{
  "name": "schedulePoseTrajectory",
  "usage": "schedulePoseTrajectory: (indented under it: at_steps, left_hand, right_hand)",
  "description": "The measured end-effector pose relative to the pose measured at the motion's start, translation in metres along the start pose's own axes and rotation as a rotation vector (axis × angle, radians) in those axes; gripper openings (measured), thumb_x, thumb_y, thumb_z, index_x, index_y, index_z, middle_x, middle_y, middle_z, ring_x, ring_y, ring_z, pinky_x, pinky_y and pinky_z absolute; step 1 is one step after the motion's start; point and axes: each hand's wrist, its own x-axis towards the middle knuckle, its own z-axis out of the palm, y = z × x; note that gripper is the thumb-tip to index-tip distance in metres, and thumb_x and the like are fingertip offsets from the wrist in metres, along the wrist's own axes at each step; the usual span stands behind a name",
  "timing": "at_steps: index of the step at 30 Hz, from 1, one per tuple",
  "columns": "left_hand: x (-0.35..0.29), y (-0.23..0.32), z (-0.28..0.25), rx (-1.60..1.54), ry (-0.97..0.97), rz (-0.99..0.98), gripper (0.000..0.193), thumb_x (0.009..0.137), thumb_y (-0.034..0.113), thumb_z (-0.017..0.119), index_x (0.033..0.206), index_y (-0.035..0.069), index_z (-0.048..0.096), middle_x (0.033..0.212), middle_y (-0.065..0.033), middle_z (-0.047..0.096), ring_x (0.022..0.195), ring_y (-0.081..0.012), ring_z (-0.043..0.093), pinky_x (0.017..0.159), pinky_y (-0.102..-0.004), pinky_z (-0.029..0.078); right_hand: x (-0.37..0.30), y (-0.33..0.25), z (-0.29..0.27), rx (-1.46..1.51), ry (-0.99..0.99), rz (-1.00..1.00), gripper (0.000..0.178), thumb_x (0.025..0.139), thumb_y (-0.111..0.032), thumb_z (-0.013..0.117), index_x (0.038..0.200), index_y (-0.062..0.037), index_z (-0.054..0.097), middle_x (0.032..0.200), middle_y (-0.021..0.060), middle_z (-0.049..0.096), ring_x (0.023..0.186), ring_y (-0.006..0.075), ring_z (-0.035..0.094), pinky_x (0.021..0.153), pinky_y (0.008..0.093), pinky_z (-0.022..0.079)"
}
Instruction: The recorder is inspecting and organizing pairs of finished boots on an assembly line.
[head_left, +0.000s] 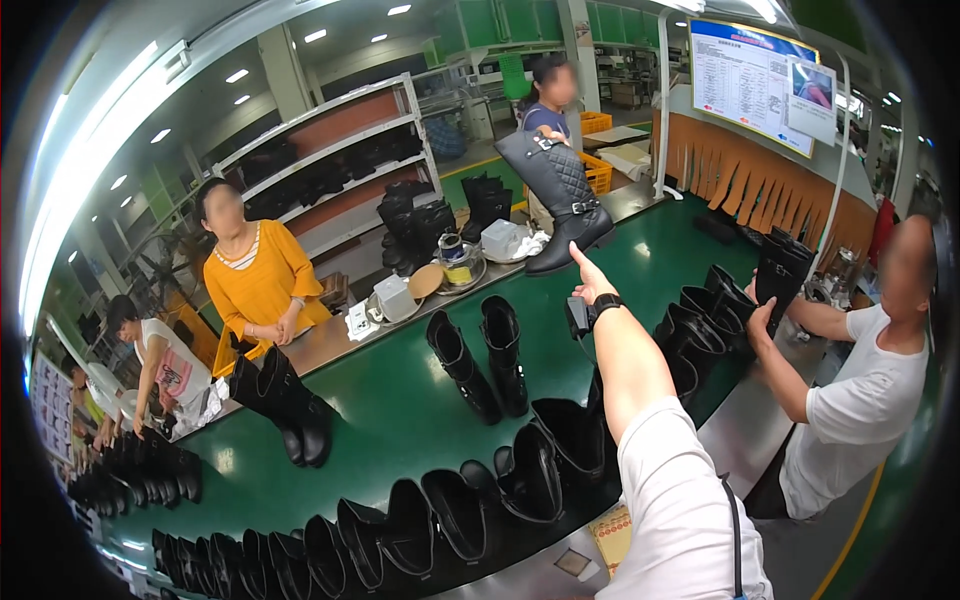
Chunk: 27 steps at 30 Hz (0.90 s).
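My right arm stretches far out over the green table. At its end, my right hand [592,278] points up toward a black quilted tall boot [557,172] with buckled straps. The fingers I can see are straight and hold nothing; the fingertips are close to the boot's sole, and I cannot tell if they touch it. Across the table, another person's hand [548,135] is at the top of the boot shaft, and the boot hangs tilted. My left hand is out of view.
Black boots [460,515] line the near edge of the green table [390,400]. One pair [480,360] stands mid-table, another [283,400] at left. A person on the right holds a boot [783,270]. Several people stand across the table near a shelf rack [330,130] and glue pot [458,262].
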Motion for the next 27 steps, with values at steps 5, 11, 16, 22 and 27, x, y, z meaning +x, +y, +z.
schedulePoseTrajectory:
  at_steps: [5, 11, 16, 22, 27]
  left_hand:
    - [-0.005, -0.002, 0.012, 0.069, 0.087, 0.002, 0.035, 0.096, 0.026, 0.054, 0.122, 0.003, 0.056, 0.102, -0.0155, 0.065, 0.088, -0.0282, 0.065, 0.076, -0.0407, 0.056]
    - [-0.019, -0.003, 0.024, 0.123, 0.107, -0.069, 0.033, 0.096, 0.026, 0.056, 0.12, 0.003, 0.06, 0.101, -0.0152, 0.069, 0.086, -0.0263, 0.067, 0.074, -0.0387, 0.056]
    - [-0.024, 0.005, 0.045, 0.084, 0.1, 0.027, 0.036, 0.096, 0.026, 0.058, 0.124, 0.004, 0.059, 0.103, -0.0147, 0.068, 0.088, -0.0247, 0.068, 0.075, -0.0386, 0.056]
    - [-0.069, 0.072, 0.067, 0.119, 0.126, 0.326, 0.022, 0.094, 0.019, 0.061, 0.102, -0.001, 0.065, 0.086, -0.0089, 0.069, 0.075, -0.0152, 0.066, 0.065, -0.0279, 0.054]
    - [-0.166, 0.157, 0.064, -0.065, 0.189, 0.809, 0.023, 0.095, 0.019, 0.062, 0.106, -0.001, 0.065, 0.089, -0.0065, 0.068, 0.081, -0.0138, 0.064, 0.075, -0.0284, 0.053]
  right_hand:
    - [0.05, 0.034, 0.02, 0.443, 0.015, 0.012, 0.107, 0.059, -0.06, 0.086, 0.144, -0.015, 0.039, 0.147, 0.0094, 0.036, 0.131, 0.0357, 0.035, 0.097, 0.0542, 0.04]
    - [0.042, 0.023, 0.023, 0.593, -0.286, 0.047, 0.058, 0.06, -0.044, 0.091, 0.102, -0.0185, 0.061, 0.107, -0.0035, 0.051, 0.104, 0.0137, 0.04, 0.098, 0.0529, 0.036]
    - [-0.034, -0.008, 0.072, 0.692, -0.432, 0.072, 0.053, 0.074, -0.021, 0.084, 0.112, -0.0005, 0.054, 0.113, 0.0098, 0.049, 0.101, 0.0249, 0.053, 0.098, 0.0471, 0.054]
    - [-0.183, -0.023, 0.108, 0.169, -0.708, 0.203, 0.041, 0.081, -0.027, 0.076, 0.11, -0.0047, 0.058, 0.105, 0.0096, 0.061, 0.099, 0.0239, 0.061, 0.093, 0.0459, 0.053]
    - [-0.324, -0.018, 0.108, -0.283, -1.029, 0.116, 0.036, 0.08, -0.027, 0.071, 0.11, -0.0085, 0.063, 0.103, 0.0036, 0.068, 0.095, 0.0178, 0.065, 0.089, 0.0362, 0.052]
